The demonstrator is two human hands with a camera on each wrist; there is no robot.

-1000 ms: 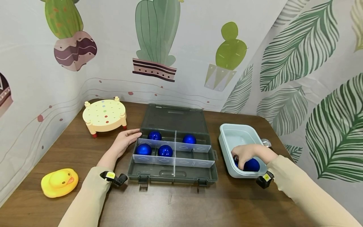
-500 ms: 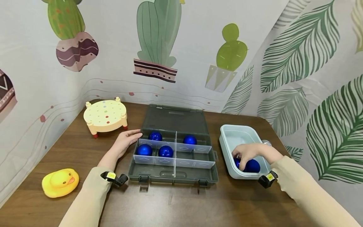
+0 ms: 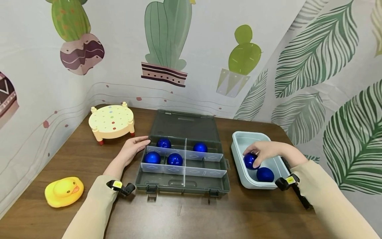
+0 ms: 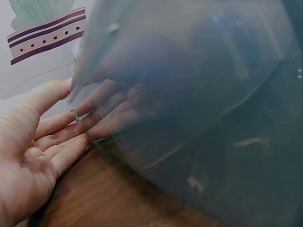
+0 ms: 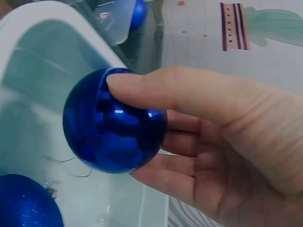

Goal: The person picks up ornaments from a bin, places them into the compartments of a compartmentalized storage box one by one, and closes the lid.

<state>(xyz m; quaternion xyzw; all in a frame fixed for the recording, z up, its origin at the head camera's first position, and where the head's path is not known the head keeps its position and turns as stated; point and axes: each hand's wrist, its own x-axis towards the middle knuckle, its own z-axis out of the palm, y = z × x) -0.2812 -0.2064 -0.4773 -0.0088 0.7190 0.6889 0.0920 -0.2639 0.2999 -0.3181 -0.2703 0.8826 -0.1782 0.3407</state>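
Note:
My right hand [image 3: 263, 153] pinches a shiny blue ball [image 5: 113, 127] between thumb and fingers, over the pale blue tub [image 3: 238, 170]. A second, duller blue ball [image 3: 265, 174] lies in the tub, nearer its front wall. With fingers nearly straight, my left hand [image 3: 131, 150] touches the left side of the grey see-through divided case [image 3: 179, 189], near its hinge end. The case lies with its lid [image 3: 185, 125] folded back. Blue balls sit in its compartments: a left rear ball [image 3: 163, 143], a right rear ball [image 3: 200, 147], and two middle balls [image 3: 152, 157] on the left.
A yellow rubber duck [image 3: 64, 192] lies at the left of the brown table [image 3: 191, 219]. Behind my left hand, a cream round toy stool [image 3: 111, 122] stands legs up. A dark strip [image 3: 301, 196] shows under my right forearm. A patterned cloth [image 3: 206, 59] hangs behind.
My right hand has risen in the tub with the shiny ball, which now stands apart from the duller ball. My left hand stays at the case's side.

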